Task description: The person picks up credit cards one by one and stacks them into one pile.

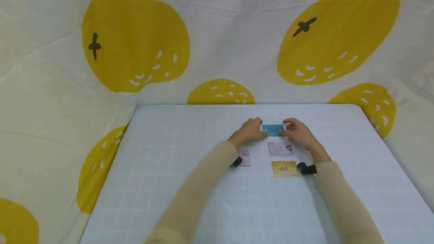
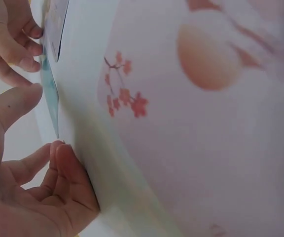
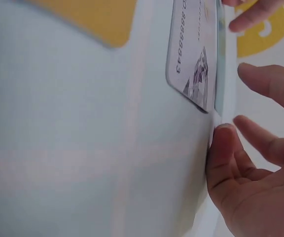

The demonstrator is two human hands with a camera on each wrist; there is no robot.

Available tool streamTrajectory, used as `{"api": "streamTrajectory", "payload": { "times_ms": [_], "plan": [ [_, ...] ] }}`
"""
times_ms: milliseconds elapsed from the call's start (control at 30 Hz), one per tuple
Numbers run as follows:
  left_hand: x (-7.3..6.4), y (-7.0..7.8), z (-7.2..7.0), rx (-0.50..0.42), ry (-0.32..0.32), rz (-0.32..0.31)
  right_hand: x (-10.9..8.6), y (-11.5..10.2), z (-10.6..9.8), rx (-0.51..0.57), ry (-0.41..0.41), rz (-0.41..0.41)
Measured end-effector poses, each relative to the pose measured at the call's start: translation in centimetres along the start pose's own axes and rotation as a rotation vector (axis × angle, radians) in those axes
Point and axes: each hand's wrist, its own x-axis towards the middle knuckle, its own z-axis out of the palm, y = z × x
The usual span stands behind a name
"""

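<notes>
A teal card [image 1: 272, 130] with large lettering lies flat near the far side of the table, between the two hands. My left hand [image 1: 251, 130] is at its left end, thumb and fingertips right by the edge and the other fingers bent against the tabletop. At the opposite end is my right hand [image 1: 297, 133], its thumb overlapping the card in the head view. From the right wrist, the thumb and forefinger [image 3: 255, 133] look spread apart, while the remaining fingers curl loosely on the table. Both wrist views show the teal card only as a thin, steeply angled strip.
Just nearer than the teal card lies a pale lilac card [image 1: 280, 149] with a diamond picture, then a gold card [image 1: 285, 169]. A pink flowered card [image 1: 246, 158] sits under the left wrist, partly hidden. A fruit-printed cloth [image 1: 234, 48] hangs behind the checked table [image 1: 169, 183].
</notes>
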Motion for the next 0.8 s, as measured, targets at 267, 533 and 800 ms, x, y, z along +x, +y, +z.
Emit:
{"api": "streamTrajectory", "payload": {
  "times_ms": [267,533,800],
  "plan": [
    [0.5,1.0,0.4,0.114,-0.014,-0.068,0.2,0.7,-0.7,0.007,-0.051,-0.016],
    [0.7,1.4,0.5,0.125,-0.001,-0.101,0.4,1.2,-0.9,-0.002,-0.065,-0.036],
    [0.4,1.7,0.4,0.095,-0.008,-0.121,0.4,1.1,-0.7,-0.020,-0.061,-0.020]
  ]
}}
